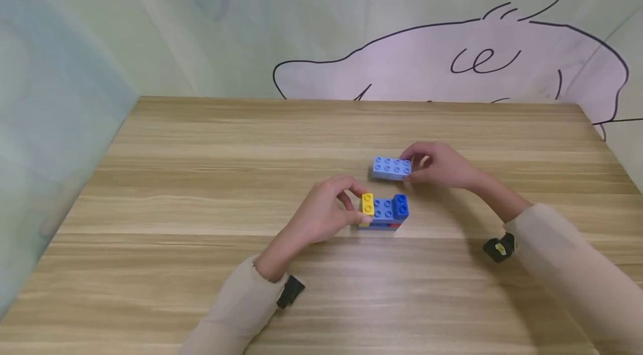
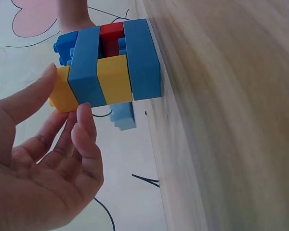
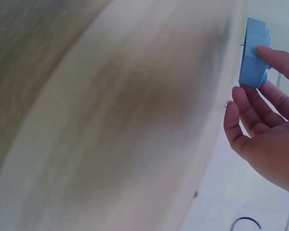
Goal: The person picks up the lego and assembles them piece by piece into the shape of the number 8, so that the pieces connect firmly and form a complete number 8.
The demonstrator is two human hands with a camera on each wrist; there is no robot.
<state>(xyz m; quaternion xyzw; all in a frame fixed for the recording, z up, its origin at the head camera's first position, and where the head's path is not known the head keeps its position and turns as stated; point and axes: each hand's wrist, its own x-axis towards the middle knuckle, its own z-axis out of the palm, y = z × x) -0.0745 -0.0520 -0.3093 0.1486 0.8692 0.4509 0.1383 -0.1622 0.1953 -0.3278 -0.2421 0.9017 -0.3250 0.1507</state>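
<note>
A stack of toy building bricks (image 1: pixel 384 209) stands on the wooden table. On its top, a small yellow brick (image 1: pixel 368 205) sits at the left end and a dark blue brick (image 1: pixel 401 207) at the right. My left hand (image 1: pixel 324 211) pinches the top yellow brick between thumb and fingers. Lower down, the left wrist view shows a red brick (image 2: pixel 111 41) and another yellow brick (image 2: pixel 114 79) between two blue bricks. Just behind the stack, my right hand (image 1: pixel 444 166) grips a light blue brick (image 1: pixel 392 168) by its right end, studs up.
The wooden table (image 1: pixel 226 176) reaches back to a wall (image 1: pixel 321 20) with a line drawing on it. Another wall (image 1: pixel 60 92) borders the left side. Small dark devices (image 1: pixel 290 291) are worn at both wrists.
</note>
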